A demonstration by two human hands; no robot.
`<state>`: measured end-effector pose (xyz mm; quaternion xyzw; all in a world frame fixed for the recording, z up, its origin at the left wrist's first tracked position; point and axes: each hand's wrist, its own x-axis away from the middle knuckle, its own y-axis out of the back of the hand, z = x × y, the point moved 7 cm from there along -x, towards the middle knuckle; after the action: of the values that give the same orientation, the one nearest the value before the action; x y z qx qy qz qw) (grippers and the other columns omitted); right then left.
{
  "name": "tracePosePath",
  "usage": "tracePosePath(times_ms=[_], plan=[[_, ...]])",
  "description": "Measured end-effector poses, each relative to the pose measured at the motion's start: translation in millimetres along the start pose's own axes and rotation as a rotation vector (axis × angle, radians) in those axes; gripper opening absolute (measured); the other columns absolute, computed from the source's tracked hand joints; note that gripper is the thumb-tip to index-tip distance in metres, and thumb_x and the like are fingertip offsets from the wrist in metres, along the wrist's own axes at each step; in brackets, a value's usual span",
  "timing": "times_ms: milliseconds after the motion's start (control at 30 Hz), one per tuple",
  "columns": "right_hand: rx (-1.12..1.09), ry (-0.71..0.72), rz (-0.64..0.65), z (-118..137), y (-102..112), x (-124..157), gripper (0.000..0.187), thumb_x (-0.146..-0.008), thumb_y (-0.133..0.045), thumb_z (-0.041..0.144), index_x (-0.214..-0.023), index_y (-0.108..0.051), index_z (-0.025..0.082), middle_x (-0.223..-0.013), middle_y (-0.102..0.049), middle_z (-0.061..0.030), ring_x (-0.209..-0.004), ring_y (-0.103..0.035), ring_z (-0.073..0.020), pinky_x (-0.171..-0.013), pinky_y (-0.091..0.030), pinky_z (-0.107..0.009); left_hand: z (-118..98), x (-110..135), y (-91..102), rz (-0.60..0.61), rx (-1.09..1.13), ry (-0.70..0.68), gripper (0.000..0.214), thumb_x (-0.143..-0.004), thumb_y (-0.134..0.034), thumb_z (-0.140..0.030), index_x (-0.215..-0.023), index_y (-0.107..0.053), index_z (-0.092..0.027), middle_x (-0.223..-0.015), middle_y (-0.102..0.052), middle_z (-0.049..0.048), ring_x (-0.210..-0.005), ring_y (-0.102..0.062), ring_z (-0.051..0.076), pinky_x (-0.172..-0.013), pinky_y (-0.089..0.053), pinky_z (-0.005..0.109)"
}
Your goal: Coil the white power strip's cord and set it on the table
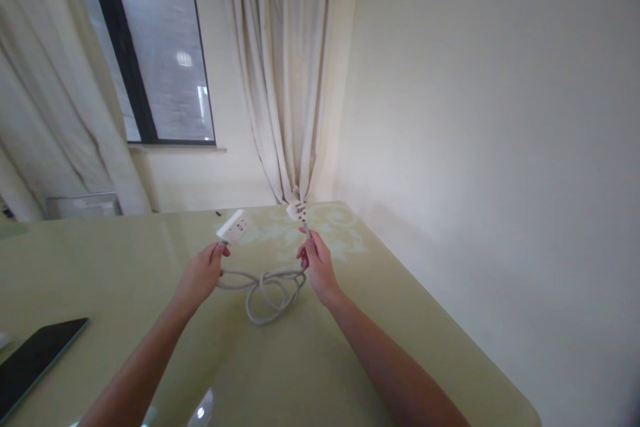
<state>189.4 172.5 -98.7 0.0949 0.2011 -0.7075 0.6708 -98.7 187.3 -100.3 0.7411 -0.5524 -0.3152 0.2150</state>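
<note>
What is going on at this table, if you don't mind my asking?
A person is holding a pale cord in both hands over the table. The left hand grips it just below a white socket block; the right hand grips it just below a white end piece. Between the hands, the cord forms loose, crossing loops.

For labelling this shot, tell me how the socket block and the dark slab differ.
The socket block is white, while the dark slab is near black. The block's face has small dark openings; the slab's looks plain. The block is tilted up at the left hand; the slab lies on the table. Both have straight edges.
</note>
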Motion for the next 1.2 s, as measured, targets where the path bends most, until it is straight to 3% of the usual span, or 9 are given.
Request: tracePosePath(times_ms=[267, 467, 567, 667, 733, 833, 900, 967, 1200], plan=[[0.214, -0.072, 0.033, -49.8, -6.2, 3.8, 0.049, -0.099, -0.048, 0.045, -0.139, -0.063, 0.019, -0.081, -0.065, -0.0002, -0.065, -0.051, -0.0141, -0.064, -0.043, -0.025, 42.7, -10.0, -26.4, 0.126, -0.042, 0.113, 0.049, -0.095, -0.032, -0.044, -0.08, -0.069, -0.017, -0.067, -0.069, 0.008, -0.066, -0.068, 0.026, -0.06, -0.051, 0.034], [0.356, -0.102, 0.036, -69.3, 2.4, 10.5, 0.051, -0.101, -0.045, 0.043, -0.141, -0.061, 0.017, -0.085, -0.072, -0.0023, -0.065, -0.053, -0.0164, -0.068, -0.045, -0.028, 57.3, -4.6, -24.1, 0.128, -0.25, 0.117, 0.046, -0.101, -0.037, -0.041, -0.082, -0.071, -0.016, -0.09, -0.075, 0.0195, -0.097, -0.073, 0.036, -0.088, -0.054, 0.046], [0.449, -0.096, 0.013, -74.9, 7.7, 12.0, 0.05, -0.102, -0.042, 0.041, -0.141, -0.061, 0.018, -0.087, -0.074, -0.0035, -0.072, -0.06, -0.0187, -0.076, -0.048, -0.03, 39.4, 0.0, -9.0, 0.073, -0.355, 0.087, 0.048, -0.103, -0.032, -0.037, -0.097, -0.072, -0.012, -0.107, -0.072, 0.0262, -0.108, -0.069, 0.041, -0.095, -0.051, 0.055], [0.514, -0.106, -0.04, -78.9, 14.2, 10.4, 0.045, -0.1, -0.046, 0.041, -0.134, -0.068, 0.02, -0.099, -0.076, -0.0081, -0.093, -0.068, -0.0235, -0.093, -0.049, -0.036, -20.0, 16.5, -1.8, -0.084, -0.443, -0.146, 0.049, -0.106, -0.025, -0.031, -0.12, -0.068, -0.012, -0.127, -0.065, 0.0241, -0.123, -0.06, 0.036, -0.106, -0.045, 0.052], [0.512, -0.084, -0.074, -78.0, 18.2, 7.7, 0.041, -0.098, -0.051, 0.043, -0.124, -0.074, 0.021, -0.11, -0.076, -0.0111, -0.108, -0.067, -0.0265, -0.104, -0.045, -0.04, -66.8, 42.0, -21.2, -0.1, -0.43, -0.4, 0.049, -0.109, -0.026, -0.037, -0.123, -0.068, -0.015, -0.125, -0.068, 0.0188, -0.118, -0.062, 0.031, -0.107, -0.044, 0.047], [0.465, -0.06, -0.088, -75.7, 24.1, 3.8, 0.039, -0.098, -0.05, 0.048, -0.108, -0.078, 0.023, -0.106, -0.076, -0.0115, -0.106, -0.067, -0.0269, -0.105, -0.045, -0.042, -104.3, 89.4, -84.0, 0.143, -0.43, -0.691, 0.054, -0.102, -0.05, -0.052, -0.141, -0.061, -0.017, -0.138, -0.065, 0.0182, -0.127, -0.058, 0.033, -0.11, -0.042, 0.049], [0.447, -0.057, -0.095, -74.4, 29.2, 2.5, 0.043, -0.099, -0.047, 0.052, -0.104, -0.078, 0.023, -0.101, -0.075, -0.0108, -0.102, -0.067, -0.0256, -0.103, -0.047, -0.04, -103.3, 106.6, -112.7, 0.183, -0.5, -0.721, 0.072, -0.091, -0.067, -0.056, -0.151, -0.054, -0.018, -0.152, -0.056, 0.0208, -0.137, -0.051, 0.04, -0.112, -0.039, 0.056], [0.44, -0.043, -0.112, -72.3, 34.6, 2.9, 0.047, -0.1, -0.044, 0.055, -0.107, -0.077, 0.023, -0.107, -0.075, -0.0114, -0.107, -0.066, -0.0249, -0.103, -0.047, -0.039, -92.3, 107.2, -123.4, 0.188, -0.576, -0.685, 0.07, -0.091, -0.067, -0.048, -0.155, -0.051, -0.022, -0.153, -0.055, 0.02, -0.133, -0.054, 0.042, -0.107, -0.042, 0.056], [0.48, -0.025, -0.064, -72.7, 32.8, 7.7, 0.043, -0.101, -0.047, 0.053, -0.105, -0.075, 0.02, -0.112, -0.074, -0.0138, -0.109, -0.067, -0.0243, -0.099, -0.047, -0.035, -49.7, 59.2, -74.5, 0.297, -0.788, -0.441, 0.062, -0.095, -0.056, -0.036, -0.154, -0.051, -0.021, -0.145, -0.06, 0.0212, -0.122, -0.063, 0.041, -0.099, -0.047, 0.054]])
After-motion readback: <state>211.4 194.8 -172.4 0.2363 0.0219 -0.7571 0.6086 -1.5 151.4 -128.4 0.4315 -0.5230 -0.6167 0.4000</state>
